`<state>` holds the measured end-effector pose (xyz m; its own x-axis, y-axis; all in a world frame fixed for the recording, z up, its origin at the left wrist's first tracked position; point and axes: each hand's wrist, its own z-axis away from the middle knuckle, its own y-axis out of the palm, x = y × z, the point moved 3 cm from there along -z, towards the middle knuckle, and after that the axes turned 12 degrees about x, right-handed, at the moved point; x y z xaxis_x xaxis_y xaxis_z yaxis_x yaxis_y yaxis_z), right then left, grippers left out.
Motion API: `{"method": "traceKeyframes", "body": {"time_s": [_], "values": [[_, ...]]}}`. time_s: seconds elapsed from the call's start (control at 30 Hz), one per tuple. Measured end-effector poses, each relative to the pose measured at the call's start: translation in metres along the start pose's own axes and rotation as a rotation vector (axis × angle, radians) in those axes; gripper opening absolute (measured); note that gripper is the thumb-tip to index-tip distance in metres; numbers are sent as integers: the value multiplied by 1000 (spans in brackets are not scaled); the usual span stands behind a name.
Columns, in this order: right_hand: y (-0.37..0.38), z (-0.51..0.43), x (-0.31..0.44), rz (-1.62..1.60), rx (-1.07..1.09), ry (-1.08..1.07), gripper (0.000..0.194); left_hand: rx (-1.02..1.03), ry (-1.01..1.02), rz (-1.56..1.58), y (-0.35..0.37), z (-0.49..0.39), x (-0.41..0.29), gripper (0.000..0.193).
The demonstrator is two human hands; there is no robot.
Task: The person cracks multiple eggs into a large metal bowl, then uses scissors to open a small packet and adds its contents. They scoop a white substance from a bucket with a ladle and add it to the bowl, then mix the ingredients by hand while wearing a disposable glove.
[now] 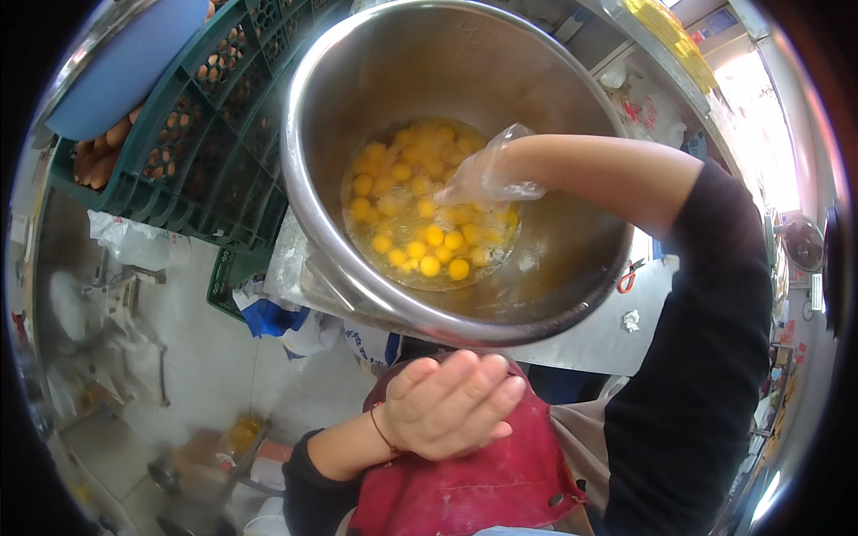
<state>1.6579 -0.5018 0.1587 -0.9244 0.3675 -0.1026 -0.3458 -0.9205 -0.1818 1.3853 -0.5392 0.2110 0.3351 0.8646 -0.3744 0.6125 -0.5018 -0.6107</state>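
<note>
A large stainless steel pot (315, 228) stands in front of me, tilted towards me in the view. Raw eggs without shells, with many whole yolks (429, 266) in clear egg white, lie at its bottom. My right hand (486, 171), in a clear plastic glove, reaches into the pot at the eggs; its fingertips are partly hidden, and whether they hold anything cannot be told. My left hand (449, 405) is bare, with a thin cord at the wrist. It is held up, empty, between the pot's near rim and my red apron (462, 492), fingers slightly apart.
Left of the pot stands a green plastic crate (151, 194) with brown eggs (100, 154) and a blue container (127, 74). Orange-handled scissors (627, 278) and a crumpled white scrap (631, 321) lie on the metal table (590, 348) at right. A plastic bag (137, 241) hangs by the crate.
</note>
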Motion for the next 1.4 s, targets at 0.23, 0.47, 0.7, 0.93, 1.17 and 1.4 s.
{"method": "traceKeyframes", "body": {"time_s": [0.23, 0.47, 0.7, 0.93, 1.17, 1.4], "values": [[8, -77, 21, 79, 42, -419, 53, -64, -83, 85, 39, 31, 25, 52], [28, -125, 70, -82, -126, -419, 57, -8, -58, 48, 46, 44, 22, 51], [30, -145, 81, -119, -246, -454, 58, 33, -52, -13, 46, 47, 22, 55], [13, -116, 40, -260, -331, -531, 58, 35, -55, -51, 47, 47, 22, 52], [60, -103, 47, -148, -142, -553, 46, 114, -40, -101, 51, 61, 16, 49], [99, -128, 92, -71, -302, -493, 28, 115, -55, -154, 52, 62, 14, 47]]}}
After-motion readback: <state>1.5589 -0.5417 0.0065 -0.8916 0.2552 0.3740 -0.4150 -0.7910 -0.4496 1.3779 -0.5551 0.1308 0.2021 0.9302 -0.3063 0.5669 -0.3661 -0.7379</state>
